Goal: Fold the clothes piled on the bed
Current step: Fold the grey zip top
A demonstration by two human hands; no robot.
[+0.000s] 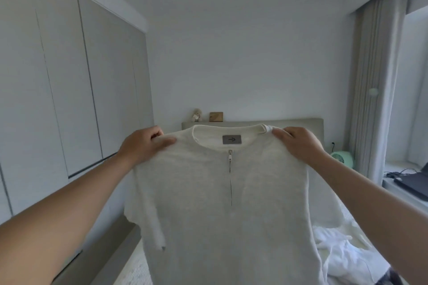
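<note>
A cream short-sleeved top (222, 220) with a short zip at the neck and a grey label hangs upright in the air in front of me. My left hand (144, 146) pinches its left shoulder. My right hand (298, 143) pinches the right shoulder beside the collar. The top is spread flat between them and hides most of the bed (134, 268). A heap of white clothes (342, 254) lies on the bed at the lower right.
Grey wardrobe doors (69, 90) line the left wall. A padded headboard (308, 125) stands behind the top, with a small toy and a wooden block on its ledge. At the right are a curtain (372, 90), a green fan (342, 157) and a laptop (414, 183) on the sill.
</note>
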